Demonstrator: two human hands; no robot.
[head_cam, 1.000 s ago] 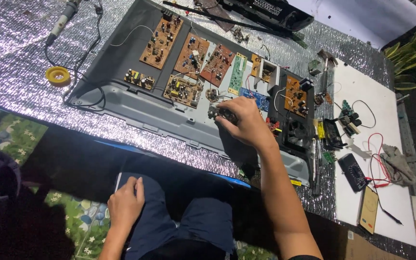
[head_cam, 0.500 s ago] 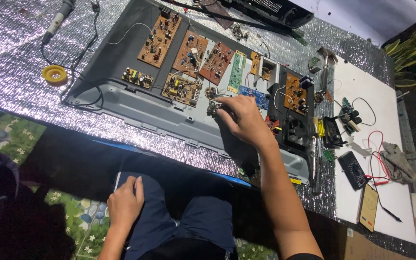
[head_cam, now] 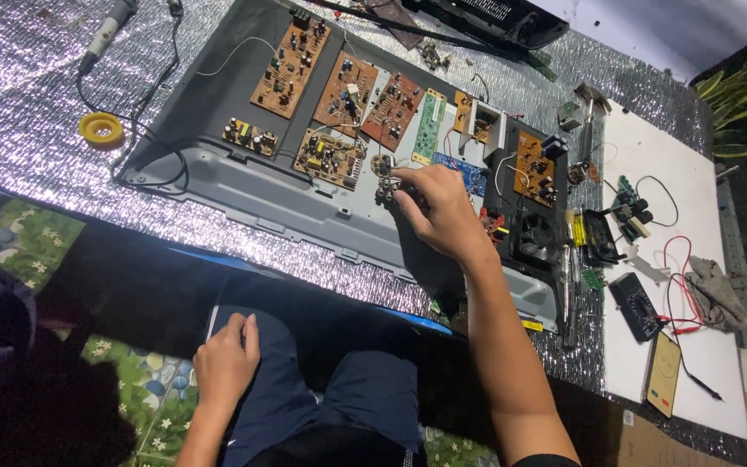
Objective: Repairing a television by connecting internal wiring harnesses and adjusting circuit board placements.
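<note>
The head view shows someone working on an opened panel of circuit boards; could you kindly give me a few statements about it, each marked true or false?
1. The right hand grips a small metal part over the grey panel. True.
2. The left hand holds a screwdriver. False: it rests flat on the person's thigh, holding nothing.
3. A yellow solder reel lies on the silver sheet left of the panel. True.
4. The multimeter sits on top of the circuit boards. False: it lies on the white board to the right.
</note>
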